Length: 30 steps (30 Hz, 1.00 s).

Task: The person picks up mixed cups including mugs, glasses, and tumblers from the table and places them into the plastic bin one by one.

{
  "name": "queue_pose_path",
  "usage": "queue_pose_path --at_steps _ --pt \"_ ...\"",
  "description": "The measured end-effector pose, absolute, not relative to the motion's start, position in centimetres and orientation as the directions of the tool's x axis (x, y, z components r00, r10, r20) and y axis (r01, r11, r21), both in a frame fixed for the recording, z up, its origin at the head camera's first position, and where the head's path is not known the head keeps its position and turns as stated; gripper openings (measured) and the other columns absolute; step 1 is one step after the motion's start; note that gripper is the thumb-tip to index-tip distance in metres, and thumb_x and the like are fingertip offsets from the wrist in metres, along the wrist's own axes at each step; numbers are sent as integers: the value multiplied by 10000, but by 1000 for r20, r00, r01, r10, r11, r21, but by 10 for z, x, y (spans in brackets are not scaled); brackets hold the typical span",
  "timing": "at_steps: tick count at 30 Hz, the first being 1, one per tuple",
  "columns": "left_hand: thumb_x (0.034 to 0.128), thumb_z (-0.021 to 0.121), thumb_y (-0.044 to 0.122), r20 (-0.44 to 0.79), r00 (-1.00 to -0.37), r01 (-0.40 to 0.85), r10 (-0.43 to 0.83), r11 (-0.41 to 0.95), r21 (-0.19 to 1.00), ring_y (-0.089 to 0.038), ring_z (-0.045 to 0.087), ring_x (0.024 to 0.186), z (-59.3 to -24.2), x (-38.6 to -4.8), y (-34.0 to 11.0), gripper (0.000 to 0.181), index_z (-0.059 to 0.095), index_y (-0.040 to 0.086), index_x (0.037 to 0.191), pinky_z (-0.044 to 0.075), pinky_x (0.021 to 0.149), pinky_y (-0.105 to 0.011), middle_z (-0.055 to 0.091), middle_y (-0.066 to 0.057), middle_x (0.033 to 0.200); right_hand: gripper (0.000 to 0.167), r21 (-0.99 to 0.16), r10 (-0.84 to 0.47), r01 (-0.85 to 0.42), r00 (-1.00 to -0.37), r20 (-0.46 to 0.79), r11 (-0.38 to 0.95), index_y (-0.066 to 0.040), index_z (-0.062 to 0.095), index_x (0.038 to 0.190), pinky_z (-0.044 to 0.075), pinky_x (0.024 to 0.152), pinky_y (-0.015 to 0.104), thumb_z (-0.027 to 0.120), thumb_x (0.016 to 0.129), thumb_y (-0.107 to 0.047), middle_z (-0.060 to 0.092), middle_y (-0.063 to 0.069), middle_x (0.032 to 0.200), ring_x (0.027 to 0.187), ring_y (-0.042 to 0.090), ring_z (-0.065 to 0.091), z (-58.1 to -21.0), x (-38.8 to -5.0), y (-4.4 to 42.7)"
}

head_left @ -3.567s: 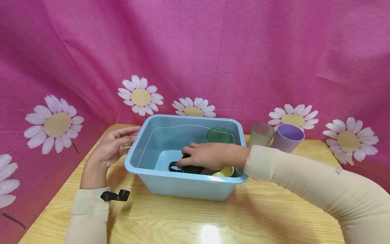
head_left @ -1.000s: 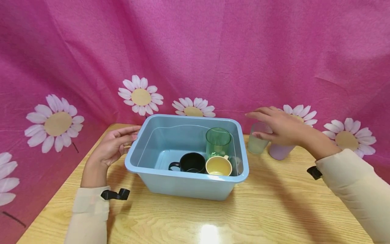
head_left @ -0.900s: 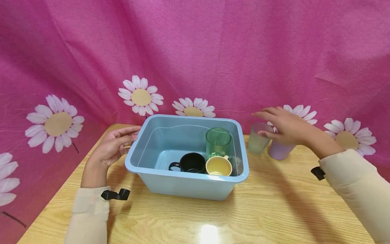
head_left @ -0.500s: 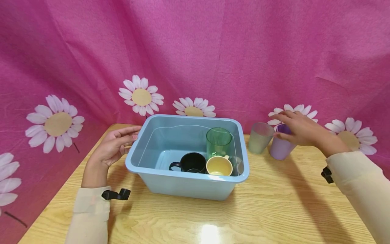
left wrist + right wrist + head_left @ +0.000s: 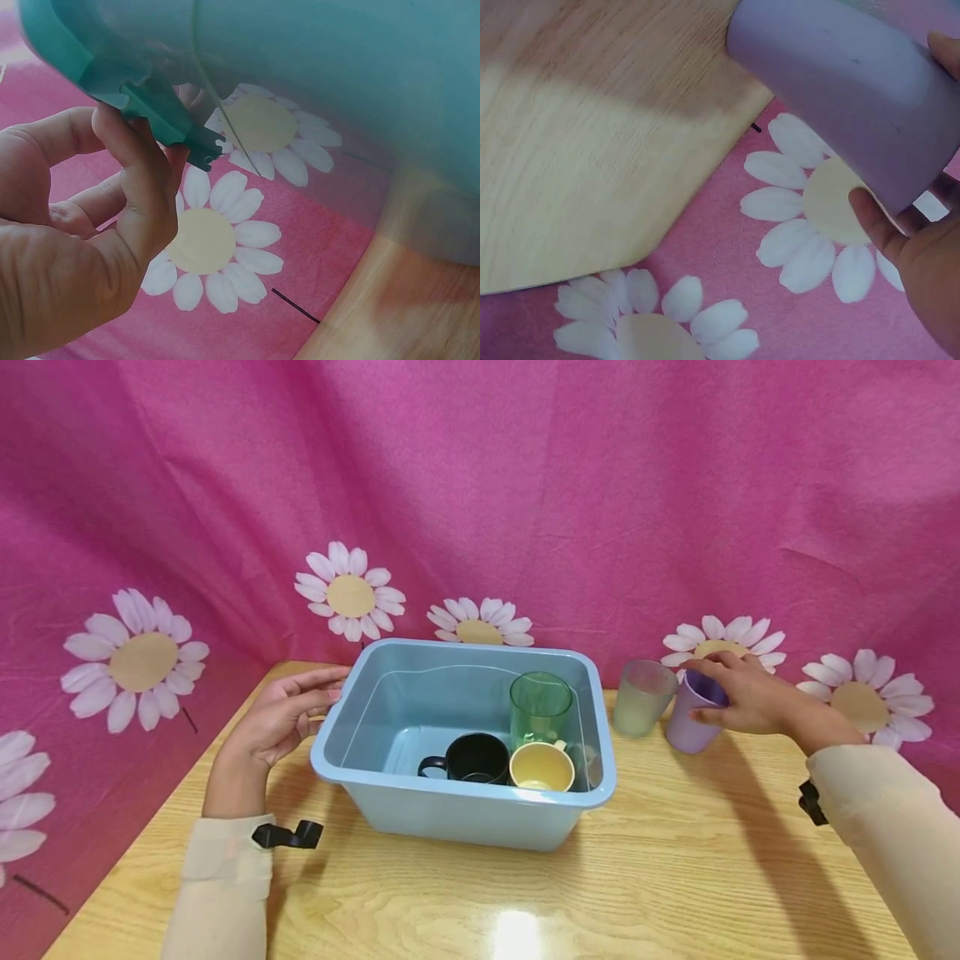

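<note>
A light-blue plastic tub [image 5: 465, 814] stands on the table. At its left end my left hand [image 5: 283, 718] holds the rim [image 5: 161, 112], fingers curled at the edge in the left wrist view. Inside, at the tub's right side, are a green glass [image 5: 538, 703], a black mug [image 5: 476, 758] with its handle leftward, and a yellow cup [image 5: 542, 766]. Right of the tub a purple cup [image 5: 687, 723] stands upright. My right hand [image 5: 757, 697] grips it near the rim, thumb in front and fingers at the far side. The right wrist view shows the purple cup [image 5: 840, 90] between thumb and fingers.
A frosted clear glass [image 5: 641, 697] stands between the tub and the purple cup, close to both. The wooden table [image 5: 420, 902] ends at the back against a pink flowered cloth [image 5: 480, 510]. Another clear item shows partly at the tub's inner right wall.
The right hand has left the black mug in the tub, swung right past the frosted glass, and come down around the purple cup. The left hand stays at the tub's rim.
</note>
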State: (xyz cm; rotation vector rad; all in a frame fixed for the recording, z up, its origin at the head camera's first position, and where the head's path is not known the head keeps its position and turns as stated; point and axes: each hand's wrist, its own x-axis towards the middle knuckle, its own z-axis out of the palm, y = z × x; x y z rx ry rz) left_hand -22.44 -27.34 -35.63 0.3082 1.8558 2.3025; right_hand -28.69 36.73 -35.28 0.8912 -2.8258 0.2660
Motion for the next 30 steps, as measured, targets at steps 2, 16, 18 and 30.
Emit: queue_pose_path --at_steps 2,16,18,30 --pt "1001 594 -32 55 -964 -2 260 -213 977 -157 732 801 -356 -225 -273 277 753 102 1185 627 714 -314 759 -21 1019 695 -122 -541 -568 -817 199 814 -61 573 1369 291 1013 682 866 780 -285 516 296 1301 1241 565 409 -352 -286 369" --pt "1003 606 -14 45 -968 -7 248 -206 979 -148 733 814 -356 -223 -272 264 760 114 1175 624 718 -301 761 -6 1029 724 -24 -467 -470 -881 76 882 -76 545 1422 442 859 655 855 810 -308 512 298 1321 1122 525 447 -283 -286 360" --pt "1004 604 -13 47 -967 -7 251 -208 978 -153 737 811 -356 -223 -272 263 761 115 1172 624 715 -304 762 -7 1030 726 -7 -468 -470 -881 72 883 -81 535 1430 451 837 659 851 816 -306 502 298 1327 1117 522 435 -269 -286 354" --pt "1018 569 -23 66 -958 2 278 -223 975 -149 740 824 -356 -223 -272 288 763 123 1173 623 722 -299 762 -7 1034 709 100 -602 -594 -789 123 798 -103 536 1439 458 839 588 833 828 -304 509 248 1343 1111 463 447 -209 -280 296"
